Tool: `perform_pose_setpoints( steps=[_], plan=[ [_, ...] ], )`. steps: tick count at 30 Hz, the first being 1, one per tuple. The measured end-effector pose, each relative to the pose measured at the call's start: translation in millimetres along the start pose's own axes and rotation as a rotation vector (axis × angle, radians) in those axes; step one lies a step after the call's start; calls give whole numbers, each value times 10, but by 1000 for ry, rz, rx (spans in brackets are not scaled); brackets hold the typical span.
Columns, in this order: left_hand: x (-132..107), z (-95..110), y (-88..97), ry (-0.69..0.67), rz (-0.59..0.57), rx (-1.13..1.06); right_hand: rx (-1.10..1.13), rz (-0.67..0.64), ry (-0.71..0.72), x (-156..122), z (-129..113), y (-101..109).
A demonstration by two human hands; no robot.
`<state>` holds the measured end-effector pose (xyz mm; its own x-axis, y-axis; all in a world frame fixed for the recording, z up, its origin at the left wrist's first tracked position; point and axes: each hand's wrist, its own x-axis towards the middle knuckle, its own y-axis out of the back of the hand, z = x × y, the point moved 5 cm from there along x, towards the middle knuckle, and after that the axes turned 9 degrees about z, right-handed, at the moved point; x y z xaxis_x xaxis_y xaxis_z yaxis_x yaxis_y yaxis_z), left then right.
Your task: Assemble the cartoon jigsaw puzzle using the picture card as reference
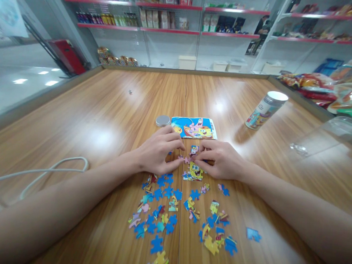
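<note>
Small jigsaw puzzle pieces lie between my hands. My left hand (pixel 161 152) rests on the table with thumb and fingers curved but apart; its thumb tip is beside a pink puzzle piece (pixel 187 160). My right hand (pixel 222 160) has its fingers drawn together at the edge of a puzzle piece with a pink face (pixel 194 150); the fingertips partly hide it. Just below is a joined yellow cartoon-face section (pixel 196 171). Behind my hands lies the picture card (pixel 194 127), showing pink and yellow characters on blue.
Loose blue pieces (pixel 156 244) and yellow pieces (pixel 211 244) are scattered nearer me. A round metal lid (pixel 162 120) sits beside the card. The printed canister (pixel 264 111) stands at right, near a clear plastic container (pixel 329 134). A white cable (pixel 55 170) runs along the left.
</note>
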<state>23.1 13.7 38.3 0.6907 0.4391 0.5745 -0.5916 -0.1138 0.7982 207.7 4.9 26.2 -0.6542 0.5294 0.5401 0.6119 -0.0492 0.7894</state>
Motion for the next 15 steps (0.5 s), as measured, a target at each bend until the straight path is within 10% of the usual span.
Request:
perform_pose_setpoints(
  steps=[15],
  plan=[
    [-42,-108,-78,60,-132,-171,-31,-95,32,2,-48,-43]
  ],
)
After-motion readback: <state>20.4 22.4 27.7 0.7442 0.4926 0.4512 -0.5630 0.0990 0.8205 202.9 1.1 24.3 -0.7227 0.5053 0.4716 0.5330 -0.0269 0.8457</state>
